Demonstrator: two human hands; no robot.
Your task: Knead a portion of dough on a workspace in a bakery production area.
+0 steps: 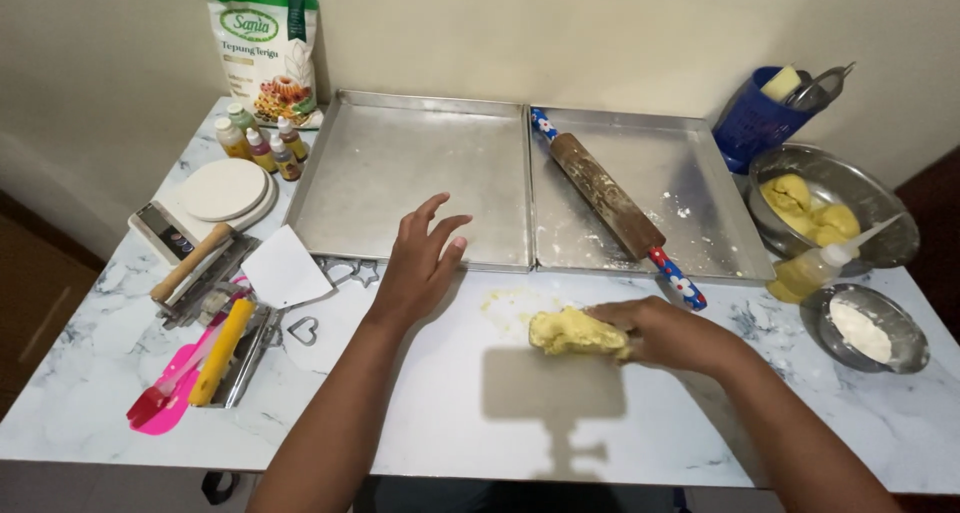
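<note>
Right hand [665, 331] grips dough [575, 331]; bowl [868, 241] seemingly holds more.

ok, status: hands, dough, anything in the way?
Right hand gripping yellow dough lump on marble table. Left hand open, hovering by tray. Rolling pin behind, clear.

At lower centre of the frame the right hand [655, 330] grips a lump of yellow dough [574, 332] on the marbled white table [470, 403]. The left hand [420, 263] hovers open, fingers spread, over the near edge of the left baking tray [410, 173]. On the right baking tray [690, 188] lies a floury rolling pin [612, 201] with flowered handles. At right sit a metal bowl of dough [830, 213], a squeeze bottle [815, 269] and a small bowl of flour [866, 328]. At left are small colouring bottles [260, 145], a flour bag [265, 43], a white scraper [285, 269] and a pink spatula [172, 385].
</note>
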